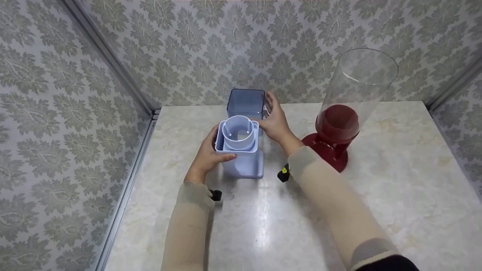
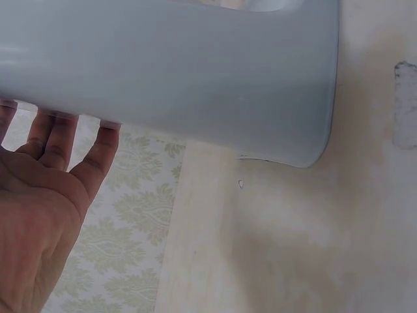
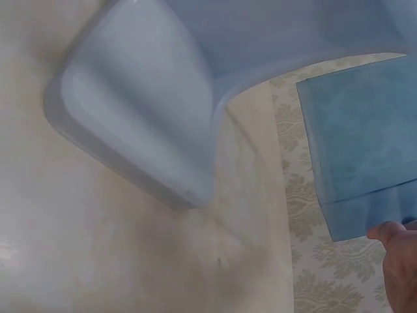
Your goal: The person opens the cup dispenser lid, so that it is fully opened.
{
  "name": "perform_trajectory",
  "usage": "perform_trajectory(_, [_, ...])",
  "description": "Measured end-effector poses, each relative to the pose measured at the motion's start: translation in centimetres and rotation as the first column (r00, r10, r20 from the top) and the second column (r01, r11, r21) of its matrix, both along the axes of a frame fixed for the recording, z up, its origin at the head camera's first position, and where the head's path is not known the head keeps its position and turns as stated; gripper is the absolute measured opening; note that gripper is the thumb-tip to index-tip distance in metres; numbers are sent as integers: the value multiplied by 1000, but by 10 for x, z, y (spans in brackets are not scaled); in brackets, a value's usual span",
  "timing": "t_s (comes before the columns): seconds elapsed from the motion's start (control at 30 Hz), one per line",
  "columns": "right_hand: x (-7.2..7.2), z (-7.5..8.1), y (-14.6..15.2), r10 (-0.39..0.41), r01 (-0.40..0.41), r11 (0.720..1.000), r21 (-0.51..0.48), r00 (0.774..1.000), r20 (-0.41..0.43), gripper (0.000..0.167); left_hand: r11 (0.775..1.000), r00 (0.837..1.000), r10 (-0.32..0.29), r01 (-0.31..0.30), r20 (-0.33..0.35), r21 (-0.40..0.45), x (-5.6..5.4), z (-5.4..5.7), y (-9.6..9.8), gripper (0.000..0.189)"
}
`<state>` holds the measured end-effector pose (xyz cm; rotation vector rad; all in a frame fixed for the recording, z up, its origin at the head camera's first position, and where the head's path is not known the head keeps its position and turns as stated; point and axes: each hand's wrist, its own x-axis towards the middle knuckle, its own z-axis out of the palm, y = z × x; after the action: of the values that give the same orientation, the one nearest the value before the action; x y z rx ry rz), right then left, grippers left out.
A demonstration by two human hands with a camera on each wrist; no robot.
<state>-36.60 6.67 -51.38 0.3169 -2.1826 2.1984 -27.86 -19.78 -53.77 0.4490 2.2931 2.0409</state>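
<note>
A light-blue plastic dispenser stand point(image 1: 243, 163) is upright on the table, with a square rim and a round, open collar point(image 1: 238, 145) inside its top. My left hand point(image 1: 206, 155) grips the upper part from the left, thumb across the front; the left wrist view shows that hand's fingertips point(image 2: 109, 125) against the smooth side. Just behind the stand is a see-through blue square container point(image 1: 246, 101). My right hand point(image 1: 277, 122) holds it by its right side. In the right wrist view the thumb lies on the container point(image 3: 365, 150), while most fingers are out of frame.
To the right stands a red dispenser base point(image 1: 337, 124) carrying a tall clear cylinder point(image 1: 361, 75), close to my right forearm. Patterned walls bound the marbled table point(image 1: 395, 188) at the back and sides. A metal rail point(image 1: 131, 184) runs along the left edge.
</note>
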Motion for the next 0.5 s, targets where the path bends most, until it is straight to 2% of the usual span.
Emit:
perform_trajectory(0.13, [-4, -8, -2, 12, -12, 1000, -2, 1000, 11, 123, 1000, 1000, 13, -13, 2, 3, 0, -1, -1, 125])
perform_trajectory(0.27, [-7, -15, -4, 26, -26, 999, 45, 1000, -8, 119, 1000, 1000, 24, -24, -1, -11, 0, -3, -2, 124])
perform_trajectory(0.5, [-7, -23, -2, -1, 1, 996, 86, 1000, -8, 108, 999, 1000, 21, -21, 4, -31, 1, -1, 0, 124])
